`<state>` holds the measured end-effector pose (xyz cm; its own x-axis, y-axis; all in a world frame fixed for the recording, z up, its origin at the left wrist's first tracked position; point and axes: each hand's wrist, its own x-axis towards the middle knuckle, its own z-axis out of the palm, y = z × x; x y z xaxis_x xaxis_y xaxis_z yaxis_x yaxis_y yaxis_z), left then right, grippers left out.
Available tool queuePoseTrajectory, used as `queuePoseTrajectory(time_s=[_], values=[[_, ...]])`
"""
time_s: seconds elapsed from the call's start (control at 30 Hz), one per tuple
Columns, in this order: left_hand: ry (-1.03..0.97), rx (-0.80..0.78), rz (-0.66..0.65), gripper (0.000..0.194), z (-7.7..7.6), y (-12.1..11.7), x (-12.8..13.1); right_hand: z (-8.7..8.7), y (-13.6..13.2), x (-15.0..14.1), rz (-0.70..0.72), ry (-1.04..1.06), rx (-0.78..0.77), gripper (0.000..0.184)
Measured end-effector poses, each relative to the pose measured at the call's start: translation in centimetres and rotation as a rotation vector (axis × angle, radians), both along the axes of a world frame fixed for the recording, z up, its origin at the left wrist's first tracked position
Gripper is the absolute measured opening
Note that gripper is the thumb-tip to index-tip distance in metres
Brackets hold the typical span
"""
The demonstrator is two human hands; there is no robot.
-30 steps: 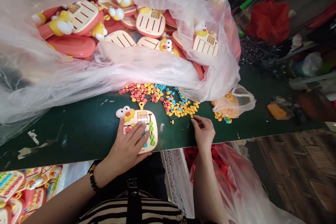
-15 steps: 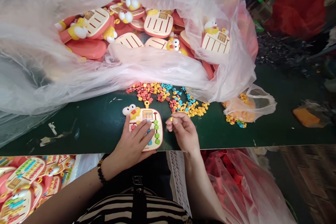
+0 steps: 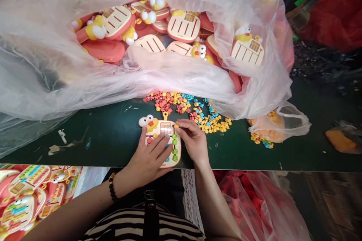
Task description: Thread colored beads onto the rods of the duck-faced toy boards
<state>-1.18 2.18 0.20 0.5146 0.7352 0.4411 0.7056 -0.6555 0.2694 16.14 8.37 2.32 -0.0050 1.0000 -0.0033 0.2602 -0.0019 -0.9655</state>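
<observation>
A cream-and-red toy board (image 3: 177, 146) with a yellow duck head with bulging white eyes lies at the table's near edge. Green buttons (image 3: 175, 151) line its right slot; red, yellow and blue ones show between my fingers. My left hand (image 3: 149, 154) holds the board, fingers spread over its face and thumb along the lower edge, hiding part of the slots. My right hand (image 3: 194, 141) is closed in a pinch on a small yellow button (image 3: 176, 125) at the top of the right slot. Loose red, yellow and blue buttons (image 3: 216, 124) lie behind the board.
A large clear plastic bag (image 3: 169, 71) full of boards with bare slots (image 3: 183, 26) spreads across the back. A small bag (image 3: 294, 120) with buttons sits at the right, beside an orange packet (image 3: 341, 139). Boards with buttons (image 3: 31, 177) lie below left; red bagged material (image 3: 249, 203) is below right.
My right hand has moved left, bringing the yellow button from beside the board to its upper right slot. My left hand stays on the board. The whole view has shifted slightly.
</observation>
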Motion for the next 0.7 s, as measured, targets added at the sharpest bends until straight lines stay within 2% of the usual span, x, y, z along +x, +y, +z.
queuePoseTrajectory(time_s=[0.3, 0.53, 0.7], values=[[0.034, 0.0, -0.008, 0.048, -0.17, 0.12, -0.08, 0.15, 0.22, -0.61, -0.054, -0.1, -0.064, 0.013], [0.041, 0.0, -0.004, 0.045, -0.02, 0.1, 0.02, -0.26, -0.02, -0.85, -0.049, -0.155, -0.03, 0.012], [0.057, -0.01, 0.005, 0.043, -0.07, -0.06, 0.14, 0.61, 0.09, -0.07, 0.133, -0.237, 0.021, 0.02]])
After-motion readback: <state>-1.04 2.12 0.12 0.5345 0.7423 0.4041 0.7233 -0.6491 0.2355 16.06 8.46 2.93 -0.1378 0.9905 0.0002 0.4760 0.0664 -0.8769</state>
